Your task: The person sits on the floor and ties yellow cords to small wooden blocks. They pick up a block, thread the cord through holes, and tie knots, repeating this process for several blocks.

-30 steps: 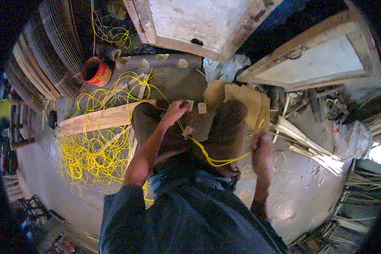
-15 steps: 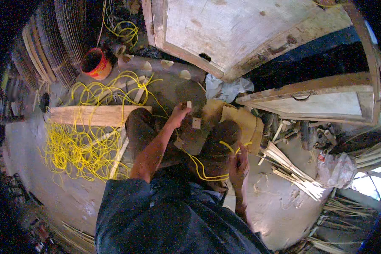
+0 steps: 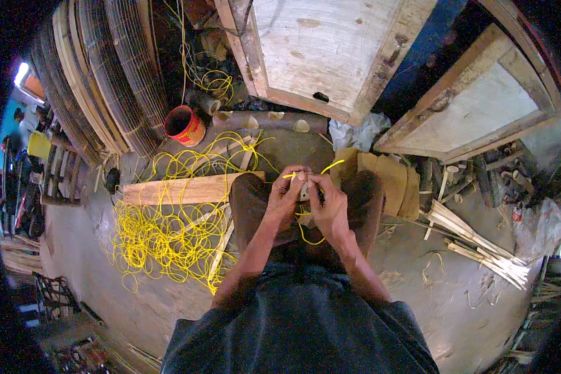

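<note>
My left hand (image 3: 284,198) and my right hand (image 3: 331,209) meet above my lap, fingers pinched close together. Between them shows a small pale block (image 3: 305,192) with what looks like a hole, gripped by my left hand. Yellow cord (image 3: 334,166) runs through my right fingers, one short end sticking up beyond them. Another bit of it pokes out beside my left fingertips, and a loop hangs below toward my lap. Fingers hide most of the block and where the cord meets it.
A heap of tangled yellow cord (image 3: 162,240) lies at left, beside and over a wooden plank (image 3: 181,190). Beyond stands a red bucket (image 3: 192,134). To the right are folded cardboard (image 3: 389,187) and pale wood strips (image 3: 474,240). Wood-framed panels (image 3: 336,56) lean at the back.
My right hand has come up from the right side of my lap with the cord and joined my left hand over the block. The whole view has shifted.
</note>
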The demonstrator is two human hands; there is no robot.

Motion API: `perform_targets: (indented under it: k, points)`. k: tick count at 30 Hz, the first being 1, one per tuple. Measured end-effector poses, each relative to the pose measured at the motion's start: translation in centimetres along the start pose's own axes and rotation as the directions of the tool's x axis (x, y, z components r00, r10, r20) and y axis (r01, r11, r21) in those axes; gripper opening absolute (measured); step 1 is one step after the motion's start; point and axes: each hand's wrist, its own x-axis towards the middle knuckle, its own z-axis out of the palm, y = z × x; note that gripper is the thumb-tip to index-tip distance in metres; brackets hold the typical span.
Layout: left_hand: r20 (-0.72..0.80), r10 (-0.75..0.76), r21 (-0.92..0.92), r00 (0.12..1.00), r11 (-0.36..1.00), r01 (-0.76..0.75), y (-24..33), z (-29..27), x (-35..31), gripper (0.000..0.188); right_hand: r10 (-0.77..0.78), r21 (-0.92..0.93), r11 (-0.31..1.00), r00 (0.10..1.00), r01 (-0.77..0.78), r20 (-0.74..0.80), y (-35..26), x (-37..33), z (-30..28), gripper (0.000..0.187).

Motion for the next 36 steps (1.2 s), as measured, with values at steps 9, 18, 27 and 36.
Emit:
perform_targets:
  k: [9,18,27,36]
  points:
    - [0.024,-0.211,-0.131,0.977,0.968,0.212,1.5,-0.7,-1.3,0.034,0.073,0.032,0.997,0.978,-0.068,-0.197,-0.9,-1.5,-3.3,0.013]
    - [-0.076,-0.247,-0.057,0.966,0.968,0.243,1.1,0.6,-1.2,0.042,-0.337,-0.308,0.894,0.941,0.327,0.02,2.4,-1.5,-0.9,0.037]
    - [-0.146,-0.25,0.083,0.957,0.961,0.264,0.3,-0.4,-0.8,0.052,-0.387,-0.343,0.81,0.873,0.476,0.298,3.5,-1.8,-1.8,0.052]
    - [-0.135,-0.182,0.271,0.974,0.939,0.213,1.7,1.3,-1.6,0.048,-0.324,-0.316,0.843,0.88,0.435,0.347,3.8,-1.1,-2.6,0.049]
